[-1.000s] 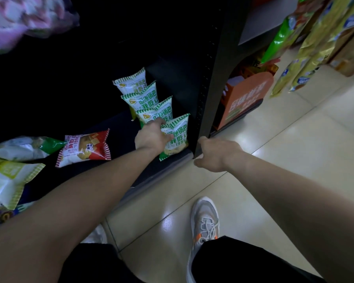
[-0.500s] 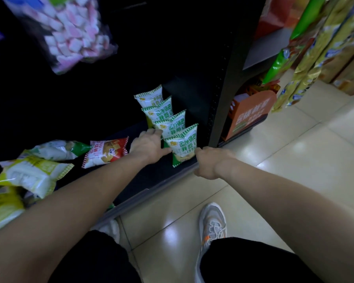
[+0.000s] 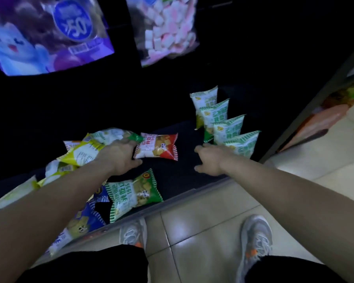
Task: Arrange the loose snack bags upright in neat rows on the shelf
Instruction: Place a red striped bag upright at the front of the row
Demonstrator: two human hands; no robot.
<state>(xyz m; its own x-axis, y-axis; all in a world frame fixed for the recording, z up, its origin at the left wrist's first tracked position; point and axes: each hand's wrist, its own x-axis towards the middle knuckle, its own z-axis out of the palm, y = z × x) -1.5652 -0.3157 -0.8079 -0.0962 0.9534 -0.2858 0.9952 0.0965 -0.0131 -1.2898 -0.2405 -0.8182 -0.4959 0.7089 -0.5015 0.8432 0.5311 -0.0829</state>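
Our left hand (image 3: 119, 155) is spread over the left end of the red bag (image 3: 158, 147). The bag lies flat on the dark shelf (image 3: 182, 172), at the edge of the heap of loose bags (image 3: 80, 154). Fingers lie across its upper corner and the thumb sits by its lower corner, but the blur keeps us from telling whether the pinch has closed. Our right hand (image 3: 209, 159) hovers over bare shelf just beside the front bag of the upright row (image 3: 229, 127) — fingers loosely curled, holding nothing.

We judge the red bag to be very light: a pillow of thin film puffed with air, soft in the middle and stiff only at the crimped end seams. The film looks glossy, so a flat-fingered hold is likely to slide. The pieces pictured on it look brittle, and a squeeze across the belly could crush them. The striped seam is the place to take hold, or else the two side edges held lightly.

Set on its bottom seam, such a bag will probably tip, so it wants a neighbour to lean on — as the four in the row lean on one another. The flat green bag (image 3: 134, 194) and the blue bag (image 3: 84, 219) lie near the front lip, where a nudge might send them off.
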